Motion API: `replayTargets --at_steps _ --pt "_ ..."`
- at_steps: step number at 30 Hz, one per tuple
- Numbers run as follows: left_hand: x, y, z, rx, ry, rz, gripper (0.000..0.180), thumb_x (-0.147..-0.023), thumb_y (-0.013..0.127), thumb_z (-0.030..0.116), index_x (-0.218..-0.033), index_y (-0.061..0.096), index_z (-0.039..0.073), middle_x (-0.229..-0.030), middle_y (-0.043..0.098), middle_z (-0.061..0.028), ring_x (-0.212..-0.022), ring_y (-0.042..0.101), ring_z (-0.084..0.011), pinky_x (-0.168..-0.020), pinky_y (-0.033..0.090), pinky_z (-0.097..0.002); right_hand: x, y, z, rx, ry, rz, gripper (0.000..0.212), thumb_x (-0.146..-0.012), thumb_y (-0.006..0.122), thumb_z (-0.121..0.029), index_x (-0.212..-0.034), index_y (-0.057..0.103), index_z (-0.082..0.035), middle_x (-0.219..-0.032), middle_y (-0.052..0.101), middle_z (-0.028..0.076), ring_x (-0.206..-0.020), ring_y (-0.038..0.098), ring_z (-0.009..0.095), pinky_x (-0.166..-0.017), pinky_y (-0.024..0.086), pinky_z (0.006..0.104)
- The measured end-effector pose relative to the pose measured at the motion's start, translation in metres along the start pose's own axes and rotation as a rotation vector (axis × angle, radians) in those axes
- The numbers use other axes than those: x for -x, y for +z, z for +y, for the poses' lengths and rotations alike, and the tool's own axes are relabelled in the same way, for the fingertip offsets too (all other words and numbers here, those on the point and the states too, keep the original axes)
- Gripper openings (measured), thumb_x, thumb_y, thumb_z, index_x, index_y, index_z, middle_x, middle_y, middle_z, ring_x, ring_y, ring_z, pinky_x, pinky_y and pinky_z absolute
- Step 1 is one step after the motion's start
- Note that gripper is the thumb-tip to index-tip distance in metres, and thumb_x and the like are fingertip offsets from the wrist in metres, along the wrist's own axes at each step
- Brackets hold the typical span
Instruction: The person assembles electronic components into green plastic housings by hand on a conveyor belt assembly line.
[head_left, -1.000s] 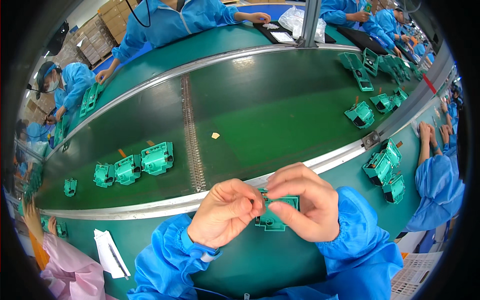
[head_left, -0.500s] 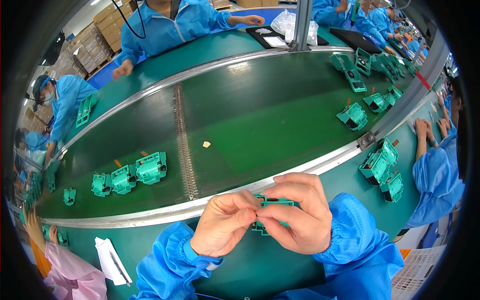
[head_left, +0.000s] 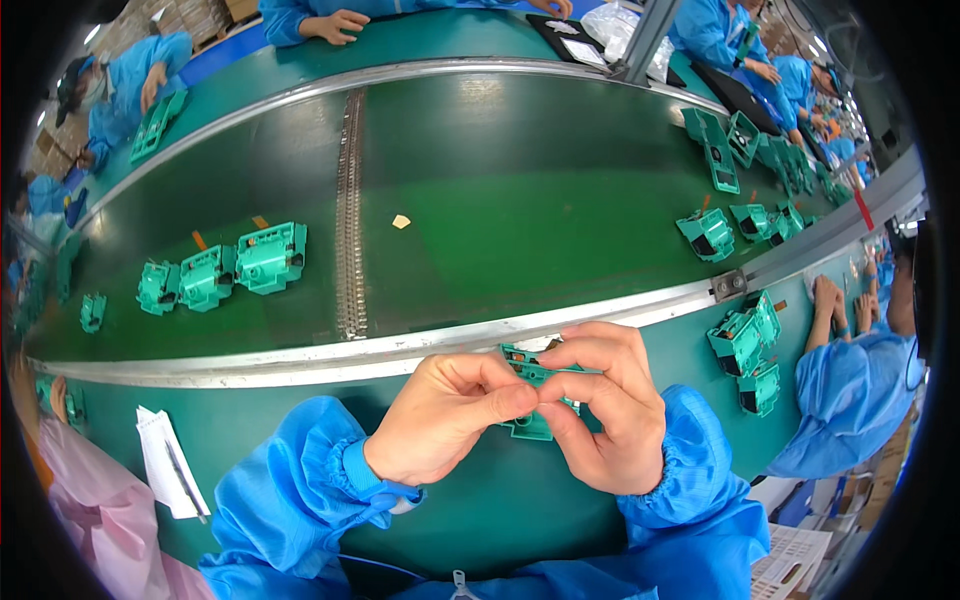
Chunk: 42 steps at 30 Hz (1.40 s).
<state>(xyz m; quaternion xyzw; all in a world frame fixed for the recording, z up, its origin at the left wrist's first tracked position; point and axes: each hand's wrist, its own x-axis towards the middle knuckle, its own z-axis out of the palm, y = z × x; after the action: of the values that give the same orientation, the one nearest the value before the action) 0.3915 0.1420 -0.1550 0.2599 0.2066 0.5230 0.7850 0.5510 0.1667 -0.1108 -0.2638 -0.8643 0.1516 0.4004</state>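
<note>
A small green plastic part (head_left: 528, 366) is held between both hands just in front of the conveyor's metal rail (head_left: 300, 355). My left hand (head_left: 448, 418) pinches it from the left with thumb and forefinger. My right hand (head_left: 608, 408) grips it from the right, fingers curled over its top. Most of the part is hidden behind the fingers. Both forearms wear blue sleeves.
Three green parts (head_left: 215, 270) ride the dark green belt (head_left: 520, 200) at left, several more (head_left: 715, 232) at right. Other green parts (head_left: 748, 345) lie on the bench at right beside a co-worker's hands (head_left: 828, 300). A white paper (head_left: 165, 462) lies at lower left. More workers sit across the belt.
The view has shifted; the belt's parts sit further right in the picture. My hands stay closed on the green part, fingertips now meeting over its middle.
</note>
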Motion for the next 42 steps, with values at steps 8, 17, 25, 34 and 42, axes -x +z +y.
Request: replayTargets --at_steps 8,17,25,34,42 --pt "-0.004 0.002 0.001 -0.171 0.035 0.018 0.012 -0.08 0.061 0.004 -0.091 0.061 0.0 -0.081 0.059 -0.0049 -0.072 0.053 -0.0094 -0.065 0.043 -0.0234 0.008 -0.002 0.002 0.087 0.08 -0.058 0.025 -0.06 0.064 0.008 -0.081 0.055 -0.002 -0.095 0.053 0.011 -0.09 0.05 0.031 -0.075 0.042 0.0364" --pt "-0.008 -0.041 -0.012 -1.224 0.439 -0.236 0.082 -0.061 0.077 0.019 -0.128 0.034 0.002 -0.124 0.04 -0.0164 -0.116 0.037 -0.0314 -0.097 0.03 -0.0404 0.03 -0.005 0.003 0.308 0.056 -0.401 0.024 -0.06 0.068 0.004 -0.081 0.056 -0.001 -0.097 0.051 0.013 -0.089 0.05 0.032 -0.072 0.045 0.0363" --pt "-0.012 -0.051 -0.033 -1.209 0.492 -0.22 0.086 -0.064 0.074 0.018 -0.132 0.024 0.001 -0.126 0.038 -0.0182 -0.116 0.037 -0.0358 -0.096 0.031 -0.0426 0.034 0.008 0.011 0.391 0.024 -0.505 0.026 -0.059 0.066 0.005 -0.082 0.057 0.0 -0.098 0.051 0.013 -0.09 0.049 0.032 -0.073 0.044 0.0368" --pt "-0.012 -0.05 -0.039 -1.304 0.536 -0.213 0.084 -0.064 0.073 0.021 -0.129 0.026 -0.002 -0.122 0.039 -0.0197 -0.113 0.04 -0.0358 -0.094 0.033 -0.0438 0.032 0.008 0.008 0.466 0.015 -0.575 0.025 -0.059 0.065 0.006 -0.082 0.057 0.0 -0.098 0.051 0.012 -0.092 0.049 0.032 -0.073 0.044 0.0363" --pt "-0.017 -0.049 -0.042 -1.324 0.538 -0.205 0.083 -0.061 0.074 0.018 -0.127 0.028 -0.003 -0.119 0.041 -0.0198 -0.11 0.042 -0.035 -0.092 0.034 -0.0434 0.034 0.008 0.001 0.693 -0.119 -0.63 0.021 -0.062 0.061 0.001 -0.083 0.06 0.002 -0.1 0.052 0.01 -0.095 0.049 0.029 -0.071 0.044 0.0348"
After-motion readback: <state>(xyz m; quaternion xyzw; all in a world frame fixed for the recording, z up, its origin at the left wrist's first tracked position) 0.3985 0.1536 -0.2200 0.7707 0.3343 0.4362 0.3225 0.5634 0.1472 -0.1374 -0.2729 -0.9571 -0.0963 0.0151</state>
